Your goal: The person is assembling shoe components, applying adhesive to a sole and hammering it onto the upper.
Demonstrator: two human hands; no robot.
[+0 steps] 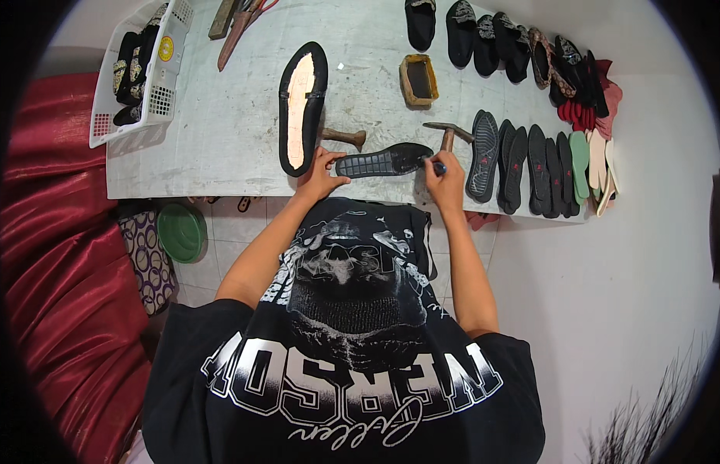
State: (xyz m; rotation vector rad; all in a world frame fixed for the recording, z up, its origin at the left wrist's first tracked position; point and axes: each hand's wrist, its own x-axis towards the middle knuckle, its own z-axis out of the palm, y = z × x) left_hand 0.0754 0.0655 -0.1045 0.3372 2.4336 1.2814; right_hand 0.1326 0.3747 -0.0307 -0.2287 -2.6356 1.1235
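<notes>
A black shoe sole (pixel 368 163) lies crosswise on the table in front of me, with a grid pattern along its left part and a darker, shiny right end. My left hand (pixel 321 176) grips its left end between thumb and fingers. My right hand (pixel 445 184) is closed round a small dark blue tool (pixel 439 167), its tip at the sole's right end; the fingers partly hide it, so I cannot tell its exact kind. Beyond my left hand, a black shoe (pixel 302 100) rests bottom up, showing a tan insole board.
A hammer (pixel 448 139) lies behind my right hand, and a wooden-handled tool (pixel 344 138) behind the sole. Farther back stands a small box (pixel 419 80) with dark contents. Several soles (pixel 515 170) and shoes (pixel 460 35) line the right. A white basket (pixel 160 89) and pincers (pixel 238 35) occupy the left.
</notes>
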